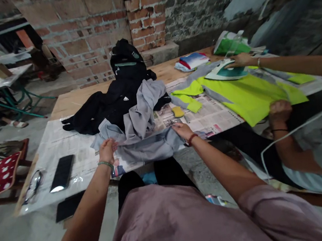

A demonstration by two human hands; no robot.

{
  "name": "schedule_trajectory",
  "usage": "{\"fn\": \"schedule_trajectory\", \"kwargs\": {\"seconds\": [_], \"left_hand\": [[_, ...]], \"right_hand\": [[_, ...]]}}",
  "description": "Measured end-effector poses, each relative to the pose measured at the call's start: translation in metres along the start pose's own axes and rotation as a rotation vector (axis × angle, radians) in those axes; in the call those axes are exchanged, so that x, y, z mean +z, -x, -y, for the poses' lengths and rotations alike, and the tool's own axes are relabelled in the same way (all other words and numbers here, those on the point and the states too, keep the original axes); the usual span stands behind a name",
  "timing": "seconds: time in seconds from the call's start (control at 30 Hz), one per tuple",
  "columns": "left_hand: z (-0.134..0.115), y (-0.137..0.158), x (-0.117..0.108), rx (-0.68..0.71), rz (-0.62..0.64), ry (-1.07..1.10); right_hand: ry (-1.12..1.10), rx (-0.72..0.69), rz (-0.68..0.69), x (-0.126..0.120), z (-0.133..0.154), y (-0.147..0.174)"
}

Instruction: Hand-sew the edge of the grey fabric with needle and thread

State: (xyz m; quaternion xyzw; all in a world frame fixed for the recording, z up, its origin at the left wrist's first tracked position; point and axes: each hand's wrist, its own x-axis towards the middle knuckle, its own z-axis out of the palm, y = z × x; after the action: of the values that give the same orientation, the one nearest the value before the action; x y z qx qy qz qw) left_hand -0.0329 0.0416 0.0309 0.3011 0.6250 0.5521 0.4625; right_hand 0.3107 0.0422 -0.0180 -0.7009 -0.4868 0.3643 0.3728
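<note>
A grey garment is stretched between my two hands at the table's front edge, its lower part drooping over the edge. My left hand is closed at the left end of the cloth, fingers bent around its edge. At the upper right corner, my right hand pinches the fabric between thumb and fingers. More crumpled grey cloth is heaped just behind, over a black garment with a small white logo. Close to my right hand lies a yellow sponge.
At right, a co-worker's hand holds an iron on a neon-yellow and grey garment. A black backpack, folded clothes, a phone and glasses rest on the newspaper-covered table. A white cord hangs at right.
</note>
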Motion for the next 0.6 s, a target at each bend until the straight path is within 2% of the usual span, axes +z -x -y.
{"fn": "schedule_trajectory", "kwargs": {"seconds": [0.03,0.1,0.13,0.2,0.23,0.3,0.33,0.4,0.5,0.53,0.6], "left_hand": [[-0.001,0.002,0.0,0.047,-0.058,-0.004],[0.001,0.015,-0.002,0.108,-0.094,-0.036],[0.005,0.026,-0.004,0.114,-0.062,-0.046],[0.017,0.053,-0.011,0.041,0.088,-0.02],[0.026,0.068,-0.015,-0.056,0.217,-0.01],[0.046,0.094,-0.021,-0.365,0.448,-0.019],[0.057,0.103,-0.022,-0.535,0.525,-0.019],[0.078,0.114,-0.019,-0.792,0.587,0.025],[0.101,0.112,-0.004,-0.963,0.579,0.151],[0.106,0.11,0.002,-0.976,0.562,0.189],[0.111,0.106,0.015,-0.965,0.508,0.241]], "right_hand": [[0.058,-0.017,-0.023,-0.002,-0.002,-0.005],[0.14,-0.041,-0.06,-0.007,-0.007,-0.008],[0.157,-0.051,-0.083,-0.01,-0.011,-0.006],[0.145,-0.086,-0.158,-0.018,-0.019,0.005],[0.123,-0.114,-0.209,-0.022,-0.023,0.013],[0.07,-0.177,-0.307,-0.028,-0.031,0.033],[0.044,-0.198,-0.35,-0.03,-0.035,0.045],[-0.005,-0.195,-0.413,-0.027,-0.043,0.072],[-0.145,-0.053,-0.399,-0.009,-0.058,0.114],[-0.228,0.033,-0.342,0.0,-0.063,0.127],[-0.448,0.295,-0.114,0.018,-0.071,0.148]]}}
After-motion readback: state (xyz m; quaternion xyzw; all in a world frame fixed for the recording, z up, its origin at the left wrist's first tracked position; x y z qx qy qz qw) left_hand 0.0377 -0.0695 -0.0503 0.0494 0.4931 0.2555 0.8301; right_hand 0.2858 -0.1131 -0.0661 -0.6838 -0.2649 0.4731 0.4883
